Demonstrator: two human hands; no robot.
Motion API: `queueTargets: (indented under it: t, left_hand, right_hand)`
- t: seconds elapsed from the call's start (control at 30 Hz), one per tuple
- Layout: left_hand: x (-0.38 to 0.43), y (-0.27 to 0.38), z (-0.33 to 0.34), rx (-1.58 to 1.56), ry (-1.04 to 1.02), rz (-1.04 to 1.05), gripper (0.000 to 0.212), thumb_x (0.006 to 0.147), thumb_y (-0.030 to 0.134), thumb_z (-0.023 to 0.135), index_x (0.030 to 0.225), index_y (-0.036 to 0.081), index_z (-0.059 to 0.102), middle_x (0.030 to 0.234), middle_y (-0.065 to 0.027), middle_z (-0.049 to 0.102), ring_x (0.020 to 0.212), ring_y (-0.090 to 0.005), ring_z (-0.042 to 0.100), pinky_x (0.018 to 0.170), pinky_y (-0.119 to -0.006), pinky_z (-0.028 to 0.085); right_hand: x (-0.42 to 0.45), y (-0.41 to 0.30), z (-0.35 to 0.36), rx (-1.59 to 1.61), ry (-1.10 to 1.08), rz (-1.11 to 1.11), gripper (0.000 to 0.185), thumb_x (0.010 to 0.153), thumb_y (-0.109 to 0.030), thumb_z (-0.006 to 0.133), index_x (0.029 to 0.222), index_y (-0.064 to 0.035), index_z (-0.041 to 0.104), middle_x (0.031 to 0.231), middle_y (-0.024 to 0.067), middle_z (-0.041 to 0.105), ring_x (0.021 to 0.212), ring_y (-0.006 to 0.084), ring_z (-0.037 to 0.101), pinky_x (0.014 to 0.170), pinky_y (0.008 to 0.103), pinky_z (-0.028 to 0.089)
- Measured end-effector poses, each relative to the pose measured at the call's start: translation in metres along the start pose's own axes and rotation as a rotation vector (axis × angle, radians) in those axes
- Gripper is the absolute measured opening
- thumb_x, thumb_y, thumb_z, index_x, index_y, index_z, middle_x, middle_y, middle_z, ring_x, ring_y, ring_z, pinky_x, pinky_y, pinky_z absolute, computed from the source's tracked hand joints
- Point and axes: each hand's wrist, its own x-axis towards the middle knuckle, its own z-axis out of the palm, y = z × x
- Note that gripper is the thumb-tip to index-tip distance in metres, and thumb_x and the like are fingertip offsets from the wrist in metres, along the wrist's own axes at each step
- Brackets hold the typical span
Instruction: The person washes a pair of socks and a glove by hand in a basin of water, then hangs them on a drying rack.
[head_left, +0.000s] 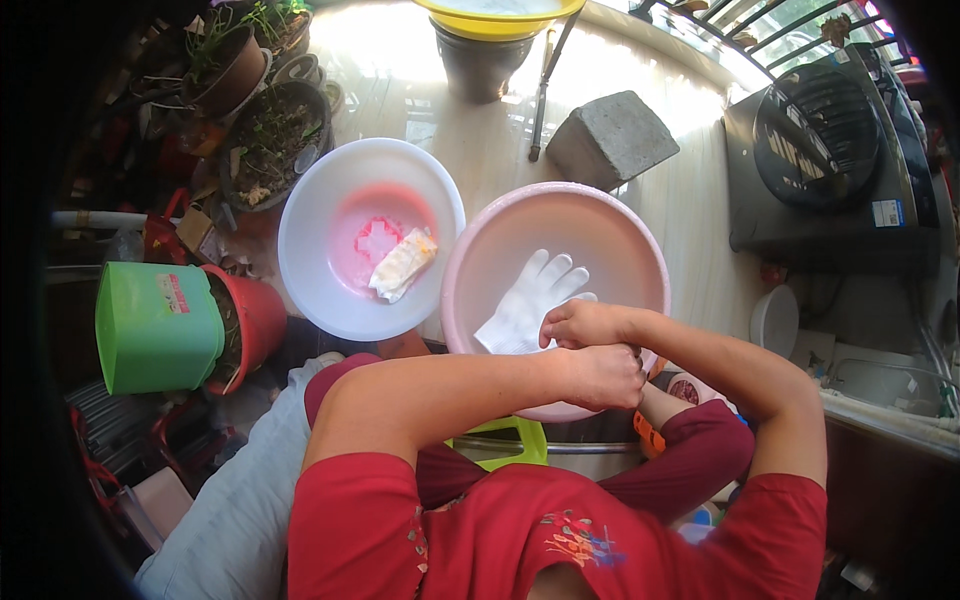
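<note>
A white knitted glove (529, 300) lies flat in the pink basin (457, 300), its fingers pointing away from me. My right hand (579, 324) is over the glove's near right side, fingers curled down. Whether those fingers grip the fabric cannot be made out. Just below it, my left hand (609, 376) is bent into a fist shape above the basin's near rim, close to my right wrist. Its fingertips are hidden. To the left stands a white basin (307, 225) with a pink pattern inside. A crumpled white cloth with yellowish stains (403, 264) rests in it.
Potted plants (274, 142) and a green container (154, 326) crowd the left. A concrete block (615, 139) and a yellow basin (495, 22) on a dark bucket (480, 64) stand beyond the basins. A washing machine (817, 150) is at right. A person's light-blue trouser leg (240, 480) is beside me.
</note>
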Motion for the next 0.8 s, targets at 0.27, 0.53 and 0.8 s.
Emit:
queueTargets:
  t: [0.27,0.53,0.8]
  left_hand:
    - [-0.035,-0.006,-0.056,-0.256,0.77,-0.434,0.024,0.071,0.019,0.072,0.066,0.007,0.052,0.069,-0.0075,0.051,0.066,-0.0265,0.051,0.062,-0.038,0.04]
    - [-0.078,-0.01,-0.07,-1.198,1.518,-1.096,0.025,0.086,0.026,0.064,0.088,0.003,0.058,0.075,-0.0038,0.06,0.065,-0.0088,0.057,0.058,-0.024,0.048]
    - [-0.081,-0.003,-0.081,-1.367,1.392,-0.996,0.028,0.085,0.027,0.066,0.098,0.004,0.056,0.084,-0.0046,0.059,0.075,-0.01,0.059,0.068,-0.024,0.048]
  right_hand:
    - [-0.026,0.0,-0.032,0.781,0.112,-0.258,0.039,0.095,-0.035,0.043,0.122,-0.0079,0.051,0.106,0.0091,0.056,0.092,0.0147,0.055,0.083,0.0286,0.045]
    - [-0.018,0.033,0.011,0.655,0.578,-0.197,0.057,0.094,-0.051,0.036,0.123,-0.0037,0.049,0.103,0.0128,0.06,0.085,0.0232,0.063,0.069,0.0341,0.051]
    - [-0.035,-0.012,0.04,0.965,0.484,-0.49,0.049,0.091,-0.04,0.054,0.12,-0.0012,0.047,0.099,0.0102,0.059,0.081,0.0144,0.061,0.068,0.0263,0.051]
